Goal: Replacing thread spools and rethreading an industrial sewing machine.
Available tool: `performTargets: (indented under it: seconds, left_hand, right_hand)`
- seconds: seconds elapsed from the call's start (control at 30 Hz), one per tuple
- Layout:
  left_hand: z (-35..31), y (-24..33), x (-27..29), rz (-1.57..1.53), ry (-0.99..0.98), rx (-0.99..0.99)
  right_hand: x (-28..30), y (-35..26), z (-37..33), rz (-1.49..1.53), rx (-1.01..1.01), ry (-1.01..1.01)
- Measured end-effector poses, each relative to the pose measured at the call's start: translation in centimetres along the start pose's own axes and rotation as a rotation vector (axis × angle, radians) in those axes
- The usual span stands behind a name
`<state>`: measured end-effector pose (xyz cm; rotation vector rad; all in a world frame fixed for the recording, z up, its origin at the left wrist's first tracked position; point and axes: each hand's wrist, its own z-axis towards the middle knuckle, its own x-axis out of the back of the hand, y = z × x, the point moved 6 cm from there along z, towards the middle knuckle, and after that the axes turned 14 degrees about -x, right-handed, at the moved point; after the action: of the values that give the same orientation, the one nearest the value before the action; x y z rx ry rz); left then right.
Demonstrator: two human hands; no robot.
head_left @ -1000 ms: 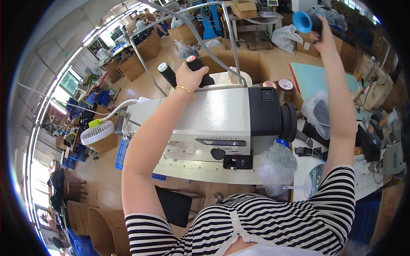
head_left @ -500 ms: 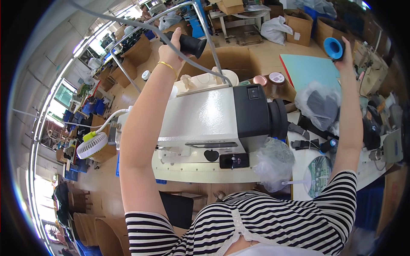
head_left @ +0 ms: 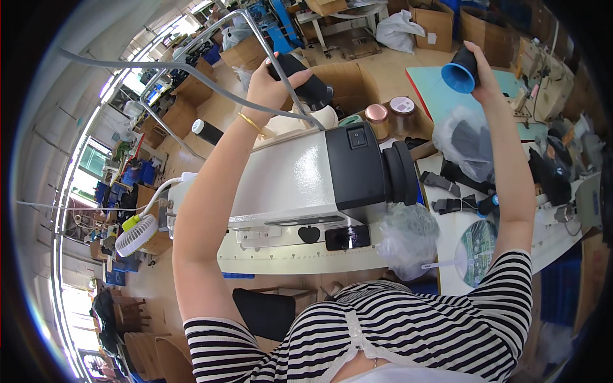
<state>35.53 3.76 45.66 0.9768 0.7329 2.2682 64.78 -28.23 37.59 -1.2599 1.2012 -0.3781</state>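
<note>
Beyond the white sewing machine head (head_left: 287, 175), my left hand (head_left: 271, 86) grips a black thread cone (head_left: 308, 83), its fingers wrapped round one side. This cone is tilted beside the upright of a bent metal rod frame (head_left: 255, 35). Farther right, my right hand (head_left: 485, 78) holds another black thread cone (head_left: 465, 64), raised above the table. Its flared blue base (head_left: 458, 78) points toward me and to the left. Another dark spool with a white top (head_left: 205, 131) stands left of my left forearm.
A grey cable (head_left: 191, 70) crosses near my left wrist. Two lidded thread spools (head_left: 389, 115) stand behind the machine's black end. A phone (head_left: 347, 237) and crumpled clear plastic (head_left: 408, 239) lie near me. Right: a bagged dark item (head_left: 469, 143), straps, a hand fan (head_left: 477, 252). A small white fan (head_left: 137, 236) hangs left.
My left hand has shifted right and a little lower with its cone. My right hand has come left, and its cone has turned so its black side shows. The head view has shifted slightly.
</note>
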Motion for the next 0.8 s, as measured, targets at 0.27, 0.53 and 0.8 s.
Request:
performTargets:
  seconds: [0.27,0.53,0.8]
  left_hand:
    - [0.0,0.7,2.4,0.128,0.135,-0.188]
    - [-2.8,-1.3,0.1,0.153,-0.16,0.068]
    - [-3.7,-2.3,-0.8,0.128,-0.251,0.152]
  right_hand:
    - [-2.4,2.5,0.3,-0.101,-0.014,-0.068]
    - [-4.2,3.5,0.6,-0.166,-0.01,-0.11]
    - [-8.7,4.0,-1.2,-0.329,-0.005,-0.185]
